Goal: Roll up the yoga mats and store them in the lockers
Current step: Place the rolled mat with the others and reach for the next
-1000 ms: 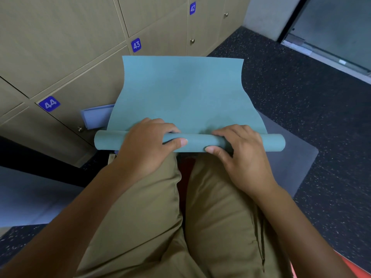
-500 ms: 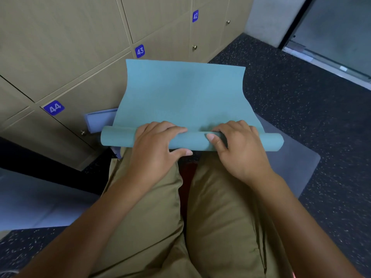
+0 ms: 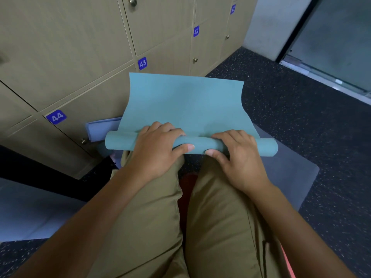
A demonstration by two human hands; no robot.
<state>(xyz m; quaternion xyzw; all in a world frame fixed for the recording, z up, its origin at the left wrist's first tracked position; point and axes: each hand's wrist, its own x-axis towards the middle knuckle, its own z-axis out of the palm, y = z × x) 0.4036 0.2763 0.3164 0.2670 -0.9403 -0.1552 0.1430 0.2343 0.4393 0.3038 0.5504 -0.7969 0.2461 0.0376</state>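
Just past the person's knees, the teal yoga mat is partly rolled, its flat end reaching toward the lockers. The left hand and right hand both curl round the rolled part, thumbs underneath. A grey mat lies beneath on the floor.

The teal yoga mat looks matt and finely textured. Behind it at eleven o'clock, the lockers show a wood-grain finish with shiny metal knobs. The floor is rough, speckled and dark.
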